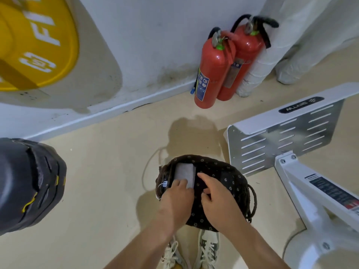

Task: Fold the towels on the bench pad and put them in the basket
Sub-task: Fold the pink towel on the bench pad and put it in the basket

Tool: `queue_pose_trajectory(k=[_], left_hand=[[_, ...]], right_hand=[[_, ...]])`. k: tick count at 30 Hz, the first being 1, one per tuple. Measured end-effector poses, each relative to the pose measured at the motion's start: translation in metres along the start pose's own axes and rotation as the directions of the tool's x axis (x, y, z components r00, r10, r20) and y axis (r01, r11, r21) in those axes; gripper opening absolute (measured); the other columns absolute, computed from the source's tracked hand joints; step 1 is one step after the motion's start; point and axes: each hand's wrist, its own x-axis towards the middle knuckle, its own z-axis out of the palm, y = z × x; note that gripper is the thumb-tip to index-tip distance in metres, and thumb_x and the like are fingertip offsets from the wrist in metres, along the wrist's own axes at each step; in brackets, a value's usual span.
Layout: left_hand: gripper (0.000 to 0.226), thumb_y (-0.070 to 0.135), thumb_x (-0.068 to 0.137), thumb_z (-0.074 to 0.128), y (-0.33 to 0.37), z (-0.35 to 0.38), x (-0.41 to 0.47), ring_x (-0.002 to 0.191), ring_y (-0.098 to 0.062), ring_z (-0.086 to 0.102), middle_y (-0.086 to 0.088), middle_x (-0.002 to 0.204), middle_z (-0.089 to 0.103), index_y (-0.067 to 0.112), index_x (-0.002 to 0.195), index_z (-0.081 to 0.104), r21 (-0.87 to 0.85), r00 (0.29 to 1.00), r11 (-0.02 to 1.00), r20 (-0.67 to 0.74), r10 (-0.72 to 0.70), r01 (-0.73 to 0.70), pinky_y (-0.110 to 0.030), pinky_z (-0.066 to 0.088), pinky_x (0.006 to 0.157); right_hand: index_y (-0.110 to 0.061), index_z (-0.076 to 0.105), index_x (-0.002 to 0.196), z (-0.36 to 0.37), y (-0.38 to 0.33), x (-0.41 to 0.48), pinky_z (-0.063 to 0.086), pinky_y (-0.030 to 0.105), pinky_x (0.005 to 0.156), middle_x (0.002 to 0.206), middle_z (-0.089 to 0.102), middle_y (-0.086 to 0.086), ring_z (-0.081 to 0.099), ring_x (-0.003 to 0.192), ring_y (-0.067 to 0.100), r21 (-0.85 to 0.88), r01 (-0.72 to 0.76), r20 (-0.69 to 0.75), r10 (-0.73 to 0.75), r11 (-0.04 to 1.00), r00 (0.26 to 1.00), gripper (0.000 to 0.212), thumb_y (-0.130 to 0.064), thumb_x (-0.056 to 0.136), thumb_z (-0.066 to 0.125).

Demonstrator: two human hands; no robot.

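The basket sits on the floor at lower centre of the frame, just above my shoes. The folded grey towel lies inside it against the left wall. My left hand has its fingers curled over the towel's near end, holding it. My right hand is beside it over the basket's dark inside, forefinger stretched toward the towel's right edge and the other fingers bent; whether they pinch any cloth I cannot tell. The step, I judge, is seating the towel. To do it well I should press it flat along its length so the fold does not spring open, hold the soft wall back with the right hand, and leave room on the right for more towels. The pad is at the left edge
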Motion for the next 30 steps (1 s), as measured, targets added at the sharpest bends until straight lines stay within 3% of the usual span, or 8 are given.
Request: queue_pose_trajectory(k=[2, 7, 10, 12, 15, 19, 23, 30], left_hand=[[0.036, 0.011, 0.09, 0.045, 0.0, -0.028, -0.021, 0.117, -0.02, 0.043, -0.001, 0.129, 0.048, 0.019, 0.123, 0.055, -0.139, 0.995, 0.99, -0.094, -0.043, 0.03, -0.03, 0.04, 0.098], [0.032, 0.02, 0.096, 0.041, 0.007, -0.142, -0.105, 0.109, -0.01, 0.05, 0.009, 0.12, 0.057, 0.029, 0.121, 0.057, -0.351, 0.965, 0.935, -0.222, -0.143, 0.058, -0.016, 0.035, 0.088], [0.048, 0.046, 0.086, 0.025, 0.017, -0.214, -0.165, 0.103, -0.006, 0.059, 0.013, 0.112, 0.065, 0.035, 0.117, 0.06, -0.464, 0.927, 0.884, -0.303, -0.22, 0.059, -0.016, 0.041, 0.087], [0.054, 0.053, 0.077, 0.025, 0.022, -0.257, -0.206, 0.093, -0.005, 0.063, 0.014, 0.1, 0.071, 0.035, 0.106, 0.068, -0.576, 0.856, 0.816, -0.402, -0.325, 0.039, -0.011, 0.041, 0.079], [0.021, 0.029, 0.084, 0.054, 0.018, -0.314, -0.261, 0.078, -0.002, 0.062, 0.014, 0.085, 0.071, 0.031, 0.095, 0.072, -0.606, 0.732, 0.795, -0.542, -0.411, -0.002, -0.007, 0.038, 0.072], [0.027, 0.017, 0.09, 0.051, -0.003, -0.372, -0.328, 0.08, 0.002, 0.053, 0.015, 0.092, 0.062, 0.032, 0.103, 0.069, -0.591, 0.65, 0.806, -0.623, -0.434, -0.028, -0.006, 0.036, 0.074], [0.028, 0.01, 0.088, 0.054, -0.047, -0.42, -0.369, 0.089, -0.006, 0.058, 0.014, 0.096, 0.062, 0.026, 0.104, 0.07, -0.573, 0.527, 0.818, -0.708, -0.47, -0.04, -0.013, 0.039, 0.076], [0.026, 0.013, 0.088, 0.059, -0.168, -0.497, -0.413, 0.091, -0.008, 0.054, 0.006, 0.101, 0.06, 0.022, 0.112, 0.065, -0.533, 0.212, 0.839, -0.837, -0.505, -0.108, -0.023, 0.044, 0.081]], right_hand=[[-0.035, 0.032, 0.145, -0.02, -0.023, -0.019, 0.039, 0.014, 0.093, 0.133, 0.044, -0.019, 0.05, 0.11, -0.002, -0.007, 0.026, -0.046, -0.026, 1.0, 0.999, 0.052, -0.017, 0.096, 0.042], [-0.037, 0.035, 0.141, -0.091, -0.103, -0.079, 0.04, 0.016, 0.093, 0.132, 0.048, -0.015, 0.051, 0.109, 0.002, -0.072, 0.115, -0.124, -0.123, 0.991, 0.985, 0.047, -0.02, 0.097, 0.041], [-0.033, 0.034, 0.142, -0.136, -0.16, -0.118, 0.04, 0.017, 0.091, 0.126, 0.047, -0.015, 0.048, 0.097, 0.002, -0.098, 0.187, -0.123, -0.199, 0.977, 0.972, 0.048, -0.019, 0.097, 0.042], [-0.034, 0.036, 0.141, -0.163, -0.204, -0.147, 0.038, 0.017, 0.093, 0.123, 0.044, -0.019, 0.045, 0.101, -0.001, -0.094, 0.267, -0.11, -0.277, 0.959, 0.955, 0.048, -0.017, 0.096, 0.043], [-0.037, 0.044, 0.135, -0.194, -0.259, -0.186, 0.044, 0.024, 0.093, 0.124, 0.052, -0.015, 0.052, 0.102, 0.002, -0.13, 0.373, -0.131, -0.389, 0.919, 0.912, 0.045, -0.016, 0.095, 0.046], [-0.033, 0.051, 0.132, -0.219, -0.334, -0.23, 0.048, 0.03, 0.091, 0.119, 0.061, -0.011, 0.057, 0.102, 0.003, -0.177, 0.494, -0.202, -0.523, 0.851, 0.828, 0.041, -0.024, 0.092, 0.054], [-0.028, 0.054, 0.13, -0.223, -0.407, -0.244, 0.046, 0.026, 0.091, 0.12, 0.06, -0.011, 0.056, 0.106, 0.004, -0.172, 0.597, -0.261, -0.62, 0.784, 0.74, 0.041, -0.021, 0.09, 0.061], [-0.029, 0.051, 0.132, -0.201, -0.547, -0.219, 0.047, 0.025, 0.086, 0.125, 0.057, -0.01, 0.053, 0.105, 0.005, -0.114, 0.705, -0.354, -0.692, 0.7, 0.63, 0.044, -0.028, 0.089, 0.062]])
